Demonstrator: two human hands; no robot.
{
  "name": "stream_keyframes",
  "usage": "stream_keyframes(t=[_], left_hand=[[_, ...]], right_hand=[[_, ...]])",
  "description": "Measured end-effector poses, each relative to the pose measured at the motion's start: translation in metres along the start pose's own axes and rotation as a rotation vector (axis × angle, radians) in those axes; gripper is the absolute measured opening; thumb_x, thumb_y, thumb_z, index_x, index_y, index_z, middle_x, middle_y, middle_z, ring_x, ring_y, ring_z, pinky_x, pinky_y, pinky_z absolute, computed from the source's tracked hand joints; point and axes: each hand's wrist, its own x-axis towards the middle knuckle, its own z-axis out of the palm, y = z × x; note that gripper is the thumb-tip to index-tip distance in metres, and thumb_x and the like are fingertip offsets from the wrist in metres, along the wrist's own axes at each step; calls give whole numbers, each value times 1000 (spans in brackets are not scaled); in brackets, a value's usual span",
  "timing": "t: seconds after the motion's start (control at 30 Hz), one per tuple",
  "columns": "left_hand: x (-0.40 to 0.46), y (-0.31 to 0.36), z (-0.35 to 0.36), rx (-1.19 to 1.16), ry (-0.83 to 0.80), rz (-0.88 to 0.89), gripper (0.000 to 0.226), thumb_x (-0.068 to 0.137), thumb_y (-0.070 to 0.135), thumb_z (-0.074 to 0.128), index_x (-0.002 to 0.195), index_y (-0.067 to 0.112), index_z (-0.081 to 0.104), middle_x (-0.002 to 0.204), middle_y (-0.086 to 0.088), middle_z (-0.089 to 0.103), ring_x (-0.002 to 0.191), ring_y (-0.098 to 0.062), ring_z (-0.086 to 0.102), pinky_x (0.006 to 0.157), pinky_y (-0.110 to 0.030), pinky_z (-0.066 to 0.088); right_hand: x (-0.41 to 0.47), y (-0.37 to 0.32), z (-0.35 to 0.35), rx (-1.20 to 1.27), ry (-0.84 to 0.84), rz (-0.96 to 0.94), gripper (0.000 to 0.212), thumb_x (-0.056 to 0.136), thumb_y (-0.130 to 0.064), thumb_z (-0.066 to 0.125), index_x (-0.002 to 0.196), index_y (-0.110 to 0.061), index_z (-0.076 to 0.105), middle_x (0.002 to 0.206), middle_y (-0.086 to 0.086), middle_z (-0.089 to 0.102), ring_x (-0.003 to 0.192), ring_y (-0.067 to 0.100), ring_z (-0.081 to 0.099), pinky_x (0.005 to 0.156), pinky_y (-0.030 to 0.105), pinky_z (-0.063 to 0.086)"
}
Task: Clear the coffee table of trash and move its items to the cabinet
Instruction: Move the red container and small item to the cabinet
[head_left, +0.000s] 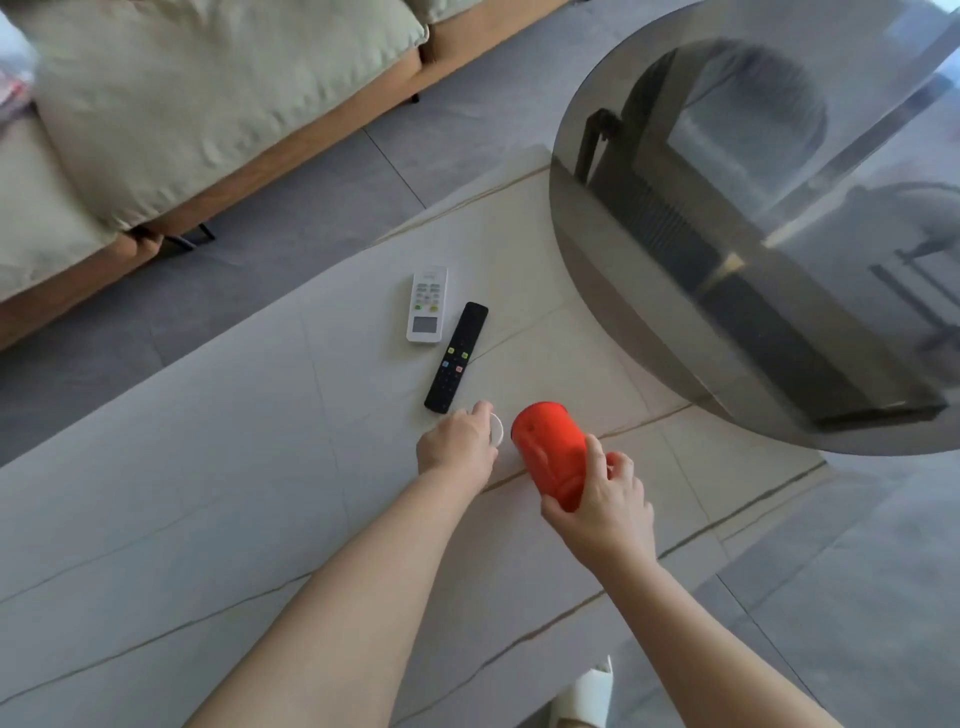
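Note:
A pale marble coffee table (208, 467) fills the middle of the view. My right hand (605, 501) grips a red cup (550, 449), tilted with its base pointing away from me, just above the tabletop. Just left of the cup, my left hand (457, 447) is closed on a small white round lid (497, 430), at the table surface. A black remote (457, 358) lies just beyond my left hand. A white remote (427, 304) lies beside it, farther left.
A round dark glass tabletop (769, 218) overlaps the marble table at the right. A sofa with light green cushions (182, 114) stands across a strip of grey floor at the upper left. A white slipper (587, 696) shows at the bottom edge.

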Motion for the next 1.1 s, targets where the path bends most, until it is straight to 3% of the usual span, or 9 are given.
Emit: stream_keyframes(t=[0.3,0.53,0.77,1.1], left_hand=[[-117,45,-39,-72,-149,177,44,87,29,53,130,33,45,125,-6,57,112,-28,56,83,-34,48],[-210,103,-55,92,-193,468,47,88,36,54,133,33,42,130,-8,52,117,-30,53,91,-36,47],[-302,158,-31,280,-249,803,35,90,35,52,125,29,50,126,-8,55,115,-28,54,89,-33,47],[-468,202,42,519,-256,1190,46,83,31,62,126,36,47,122,0,49,108,-24,59,88,-34,51]], right_hand=[[-106,37,-104,13,24,132,69,75,-56,60,131,-23,36,132,5,35,118,25,36,90,41,49],[-230,86,-149,141,202,275,71,73,-55,63,130,-22,39,132,4,37,119,26,39,91,39,46],[-360,143,-149,172,351,475,75,73,-54,59,136,-24,34,139,1,35,126,25,36,95,39,44],[-554,203,-97,283,556,716,75,70,-51,57,136,-23,33,138,-3,37,126,22,38,100,33,38]])
